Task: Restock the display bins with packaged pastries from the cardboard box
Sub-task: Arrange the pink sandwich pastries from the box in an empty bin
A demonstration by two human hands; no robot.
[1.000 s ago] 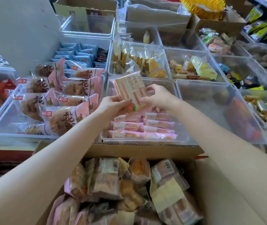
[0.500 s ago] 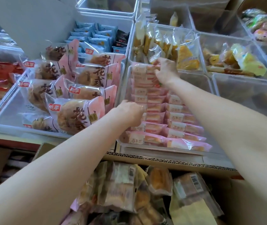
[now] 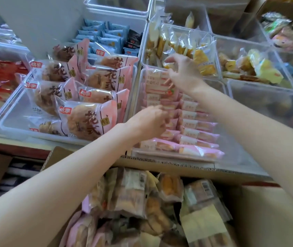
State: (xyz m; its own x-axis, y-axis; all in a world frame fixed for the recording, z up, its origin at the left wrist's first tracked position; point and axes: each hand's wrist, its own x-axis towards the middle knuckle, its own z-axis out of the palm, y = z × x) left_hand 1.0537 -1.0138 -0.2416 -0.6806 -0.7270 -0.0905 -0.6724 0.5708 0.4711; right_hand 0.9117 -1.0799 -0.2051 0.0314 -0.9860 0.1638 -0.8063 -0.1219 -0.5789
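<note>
Here, seen from above, two bare arms reach forward over an open cardboard box (image 3: 169, 167) into a clear display bin (image 3: 229, 148) on the bench; the bin holds two neat rows of pink pastry packets (image 3: 195, 138) standing on edge, one behind the next. The left hand (image 3: 151, 120) rests on the left row about midway along, its fingers loosely curled against the packet tops; whether it pinches one cannot be told, as the fingertips are blurred. The right hand (image 3: 185, 73) hovers at the far end of the bin, fingers spread and lightly bent, holding nothing, just above a larger pink packet (image 3: 160, 84) that leans against the back wall. The box at the near edge is full of more wrapped pastries (image 3: 133, 195), jumbled loosely. To the left, another bin holds big round cakes (image 3: 81, 120) in pink wrappers; behind, a bin of yellow snacks (image 3: 202, 59). The step appears to be squaring up the rows; doing it well likely means steadying the row with the left hand while the right nudges the rear packet upright, labels facing forward, pressing gently so nothing inside is crushed.
</note>
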